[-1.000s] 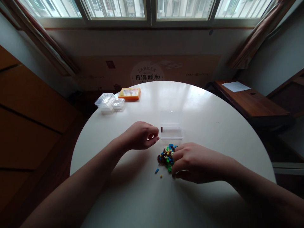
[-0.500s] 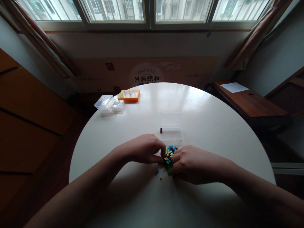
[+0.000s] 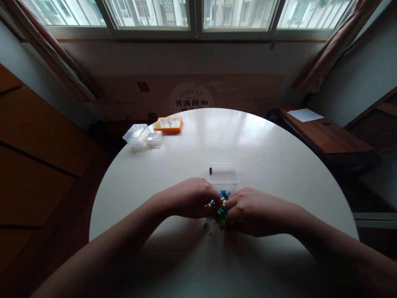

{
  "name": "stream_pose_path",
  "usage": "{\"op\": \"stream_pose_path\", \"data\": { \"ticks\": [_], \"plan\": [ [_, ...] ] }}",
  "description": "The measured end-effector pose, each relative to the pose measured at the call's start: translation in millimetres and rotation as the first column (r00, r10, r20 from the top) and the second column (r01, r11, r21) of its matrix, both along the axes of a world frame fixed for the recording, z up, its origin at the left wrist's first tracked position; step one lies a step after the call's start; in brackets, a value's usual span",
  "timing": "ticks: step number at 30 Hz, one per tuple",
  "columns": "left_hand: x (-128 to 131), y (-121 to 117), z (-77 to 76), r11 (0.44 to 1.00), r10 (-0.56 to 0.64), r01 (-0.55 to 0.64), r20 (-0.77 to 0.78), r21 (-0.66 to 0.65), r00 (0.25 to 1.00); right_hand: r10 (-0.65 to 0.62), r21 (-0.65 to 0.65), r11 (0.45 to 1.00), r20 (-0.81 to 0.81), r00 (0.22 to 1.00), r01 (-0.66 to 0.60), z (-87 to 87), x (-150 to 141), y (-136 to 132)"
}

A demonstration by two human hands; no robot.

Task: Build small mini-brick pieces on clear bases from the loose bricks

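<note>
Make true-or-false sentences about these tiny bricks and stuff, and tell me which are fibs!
1. The left hand is at the pile of building bricks. True.
2. The right hand is on the orange case. False: the right hand is at the pile too.
3. A dark brown brick is inside the open clear plastic box. True.
4. Paper lies on the round table. False: the paper lies on a brown wooden desk.
</note>
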State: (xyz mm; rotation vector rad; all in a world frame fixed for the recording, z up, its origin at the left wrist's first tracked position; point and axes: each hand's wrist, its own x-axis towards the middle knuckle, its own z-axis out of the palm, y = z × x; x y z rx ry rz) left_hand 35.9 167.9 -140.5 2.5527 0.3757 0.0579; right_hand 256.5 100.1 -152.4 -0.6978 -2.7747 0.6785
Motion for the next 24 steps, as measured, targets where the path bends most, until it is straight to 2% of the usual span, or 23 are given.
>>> {"op": "stream_pose_path", "data": {
  "ticks": [6, 11, 15, 18, 24],
  "plan": [
    [1.8, -1.4, -3.2, 0.999, -0.001, 0.002, -0.014, 0.052, 1.000, -0.008, 0.013, 1.000, 0.035, 0.999, 0.007, -0.9, -2.8, 0.2],
    [0.9, -3.1, -4.3, 0.998, -0.005, 0.006, -0.001, 0.066, 1.000, -0.029, -0.056, 0.998, -0.064, 0.998, 0.026, 4.6, 4.5, 2.8],
    [1.0, -5.2, -3.4, 0.997, -0.004, 0.004, -0.009, 0.073, 1.000, -0.136, -0.047, 0.990, -0.171, 0.976, 0.130, 5.6, 14.4, 11.6],
    [1.6, -7.0, -3.0, 0.991, -0.008, 0.010, -0.014, 0.137, 1.000, -0.212, -0.033, 0.977, -0.274, 0.938, 0.211, 0.8, 19.7, 19.4],
    [3.0, -9.0, -5.8, 0.978, 0.006, 0.010, -0.076, 0.210, 0.997, -0.371, -0.011, 0.919, -0.358, 0.857, 0.394, -10.4, 21.8, 26.4]
  ]
}}
